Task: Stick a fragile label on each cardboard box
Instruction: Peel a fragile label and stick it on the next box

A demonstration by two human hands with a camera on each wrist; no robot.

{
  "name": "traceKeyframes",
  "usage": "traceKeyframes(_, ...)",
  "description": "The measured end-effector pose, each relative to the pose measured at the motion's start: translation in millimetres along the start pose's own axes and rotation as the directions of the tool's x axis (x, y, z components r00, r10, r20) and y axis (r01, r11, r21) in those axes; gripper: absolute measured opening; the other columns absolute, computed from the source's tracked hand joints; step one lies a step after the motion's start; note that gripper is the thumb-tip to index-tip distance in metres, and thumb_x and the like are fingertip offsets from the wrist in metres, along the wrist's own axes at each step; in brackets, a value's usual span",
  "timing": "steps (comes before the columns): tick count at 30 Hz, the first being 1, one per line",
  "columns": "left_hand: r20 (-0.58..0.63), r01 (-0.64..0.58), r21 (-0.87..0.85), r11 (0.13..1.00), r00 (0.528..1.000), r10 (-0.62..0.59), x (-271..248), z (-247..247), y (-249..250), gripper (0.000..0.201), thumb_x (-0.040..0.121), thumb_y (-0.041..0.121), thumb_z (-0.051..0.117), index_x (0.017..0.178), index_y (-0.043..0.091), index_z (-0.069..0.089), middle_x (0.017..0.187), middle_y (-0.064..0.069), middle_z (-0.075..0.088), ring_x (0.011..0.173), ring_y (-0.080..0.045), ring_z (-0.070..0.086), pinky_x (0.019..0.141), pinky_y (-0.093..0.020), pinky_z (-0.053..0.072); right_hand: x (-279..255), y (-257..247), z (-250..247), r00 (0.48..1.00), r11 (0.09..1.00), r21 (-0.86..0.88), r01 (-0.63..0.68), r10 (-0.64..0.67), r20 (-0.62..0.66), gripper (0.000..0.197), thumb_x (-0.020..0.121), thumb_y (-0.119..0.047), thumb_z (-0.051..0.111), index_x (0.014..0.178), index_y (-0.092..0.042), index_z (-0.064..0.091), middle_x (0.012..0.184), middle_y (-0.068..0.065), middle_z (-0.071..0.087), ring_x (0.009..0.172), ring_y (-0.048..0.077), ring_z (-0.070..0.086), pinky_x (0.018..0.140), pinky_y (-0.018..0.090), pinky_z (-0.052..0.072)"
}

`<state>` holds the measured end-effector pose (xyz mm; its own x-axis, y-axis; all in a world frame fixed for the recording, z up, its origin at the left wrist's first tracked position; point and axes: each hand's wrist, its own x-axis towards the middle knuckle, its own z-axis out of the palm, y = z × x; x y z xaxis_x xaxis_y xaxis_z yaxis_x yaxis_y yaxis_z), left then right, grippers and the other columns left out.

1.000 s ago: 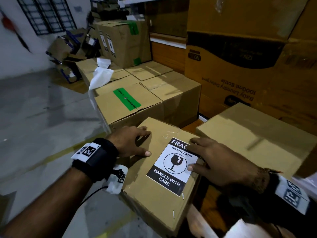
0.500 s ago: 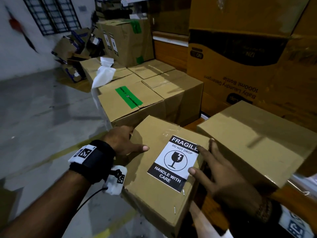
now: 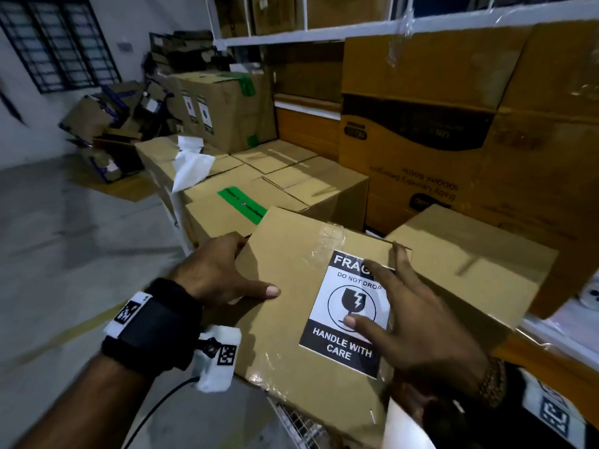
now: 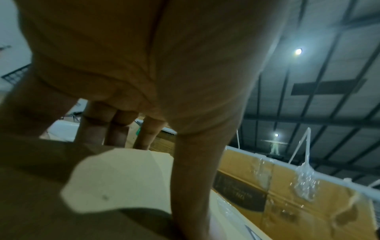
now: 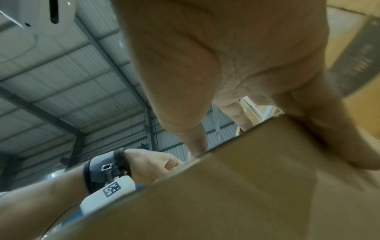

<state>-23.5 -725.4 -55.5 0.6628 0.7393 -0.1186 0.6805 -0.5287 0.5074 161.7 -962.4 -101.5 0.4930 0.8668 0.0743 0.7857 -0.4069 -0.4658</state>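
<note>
A brown taped cardboard box (image 3: 291, 251) lies tilted in front of me, with a black-and-white fragile label (image 3: 340, 348) stuck on its top. My left hand (image 3: 227, 273) grips the box's left edge, thumb lying on top and fingers curled over the side; in the left wrist view this left hand (image 4: 164, 81) straddles the box edge (image 4: 123, 178). My right hand (image 3: 408, 315) lies spread on the label, thumb on the glass symbol and straight fingers reaching the word FRAGILE. The right wrist view shows the right hand (image 5: 226, 56) touching the box top (image 5: 226, 194).
Another plain box (image 3: 470, 260) sits close on the right. Beyond are low boxes, one with green tape (image 3: 241, 205) and white paper (image 3: 191, 166). A large detergent carton (image 3: 453, 140) stands behind. Crushed cartons (image 3: 107, 124) pile up at the back left, beside grey floor (image 3: 64, 254).
My right hand slid off the label to the box's right edge, then came back onto the label with fingers spread. The left hand kept its hold on the left edge.
</note>
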Motion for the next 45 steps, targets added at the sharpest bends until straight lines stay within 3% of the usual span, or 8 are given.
traceKeyframes(10,-0.026,-0.146,-0.079,0.986,0.989,0.144,-31.1,-38.1,-25.7,0.101,0.053,0.064,0.092,0.135,0.024,0.049,0.121,0.005,0.063,0.109,-0.015,0.060,0.095,-0.042,0.055,-50.3,-88.2,-20.9,0.963,0.952,-0.262,-0.156,0.088,-0.256,0.090,0.087,-0.083,0.047,0.161,-0.040,0.019,0.170,-0.008,-0.024,0.123,0.023,0.064,0.098,0.036,0.051)
traceKeyframes(25,-0.204,-0.408,-0.233,0.883,0.908,0.366,-52.9,-168.7,-129.7,0.104,0.046,0.060,0.093,0.133,0.028,0.044,0.124,0.005,0.062,0.110,-0.018,0.061,0.093,-0.048,0.056,-56.7,-281.0,17.5,0.820,0.953,-0.202,-0.227,0.075,-0.568,0.106,0.080,-0.068,0.074,0.164,-0.031,0.020,0.169,-0.009,-0.029,0.123,0.027,0.062,0.095,0.040,0.057)
traceKeyframes(30,-0.254,-0.476,-0.273,0.836,0.874,0.415,-41.6,-208.2,-153.8,0.096,0.057,0.050,0.095,0.135,0.027,0.044,0.122,0.011,0.057,0.112,-0.013,0.057,0.090,-0.036,0.053,-37.4,-326.4,10.1,0.801,0.969,-0.171,-0.179,0.043,-0.597,0.114,0.078,-0.057,0.082,0.165,-0.031,0.014,0.168,-0.010,-0.032,0.143,0.028,0.047,0.108,0.039,0.048)
traceKeyframes(33,-0.299,-0.516,-0.280,0.809,0.848,0.438,-19.4,-221.9,-162.7,0.094,0.063,0.044,0.094,0.139,0.025,0.041,0.122,0.011,0.052,0.112,-0.012,0.053,0.074,-0.020,0.048,-7.2,-343.5,8.8,0.765,0.982,-0.121,-0.148,0.037,-0.642,0.135,0.075,-0.043,0.089,0.164,-0.034,-0.011,0.169,-0.006,-0.029,0.141,0.022,0.045,0.104,0.039,0.050)
traceKeyframes(36,-0.341,-0.538,-0.293,0.790,0.831,0.440,14.9,-231.7,-169.3,0.092,0.069,0.036,0.092,0.142,0.023,0.037,0.122,0.013,0.047,0.111,-0.009,0.048,0.050,-0.008,0.044,40.0,-346.7,10.2,0.683,0.996,0.019,-0.090,0.076,-0.727,0.155,0.070,-0.028,0.094,0.154,-0.033,-0.037,0.172,0.009,-0.014,0.132,0.009,0.042,0.102,0.029,0.040)
traceKeyframes(38,-0.372,-0.555,-0.294,0.778,0.816,0.442,45.5,-238.2,-174.6,0.092,0.070,0.035,0.092,0.142,0.022,0.035,0.119,0.015,0.047,0.105,-0.007,0.049,0.048,-0.006,0.043,78.4,-348.1,9.6,0.676,0.995,0.084,-0.048,0.094,-0.731,0.155,0.071,-0.026,0.094,0.153,-0.027,-0.039,0.167,0.016,0.027,0.129,0.012,0.054,0.102,0.023,0.034)
traceKeyframes(40,-0.392,-0.565,-0.304,0.767,0.808,0.440,80.4,-243.3,-180.5,0.092,0.070,0.036,0.092,0.141,0.023,0.035,0.113,0.017,0.048,0.095,-0.001,0.051,0.050,-0.008,0.042,114.8,-348.7,7.5,0.691,0.994,0.101,-0.032,0.094,-0.717,0.149,0.074,-0.025,0.092,0.158,-0.017,-0.030,0.144,0.006,0.059,0.115,0.005,0.055,0.100,0.015,0.033)
traceKeyframes(45,-0.417,-0.573,-0.342,0.745,0.803,0.426,182.1,-258.6,-190.6,0.094,0.070,0.036,0.091,0.142,0.021,0.032,0.121,0.010,0.050,0.094,-0.002,0.052,0.059,-0.013,0.043,217.1,-331.0,3.7,0.658,0.996,0.062,0.067,0.003,-0.753,0.131,0.070,-0.021,0.095,0.166,-0.016,0.007,0.137,-0.004,0.065,0.117,0.007,0.062,0.091,0.004,0.042)
